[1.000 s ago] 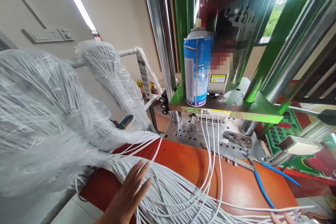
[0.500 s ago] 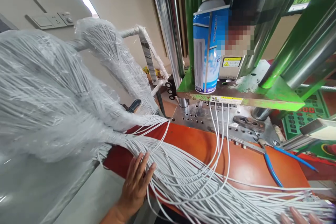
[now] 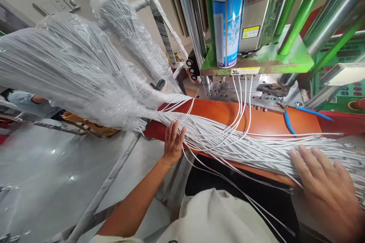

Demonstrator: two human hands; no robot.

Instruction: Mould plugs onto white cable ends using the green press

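Observation:
A thick bundle of white wires (image 3: 228,144) lies across the front of an orange work surface (image 3: 265,119). My left hand (image 3: 172,140) rests flat and open on the bundle's left part, fingers stretched out. Over the right end of the bundle my right hand (image 3: 327,190) lies open, fingers spread. Several single white wires (image 3: 242,98) curve up from the bundle into the metal fixture (image 3: 228,91) under the green press plate (image 3: 265,60). The rest of the wires hang to the left in a clear plastic wrap (image 3: 71,72).
A blue spray can (image 3: 227,19) stands on the green plate. Blue-handled pliers (image 3: 296,115) lie at the back right of the orange surface. A green control panel (image 3: 345,87) is at far right. Another person (image 3: 25,100) is at far left. Grey floor below left.
The view has tilted down, showing my forearm and shirt. My right hand has come into view, flat on the wires' right end. My left hand stays on the bundle.

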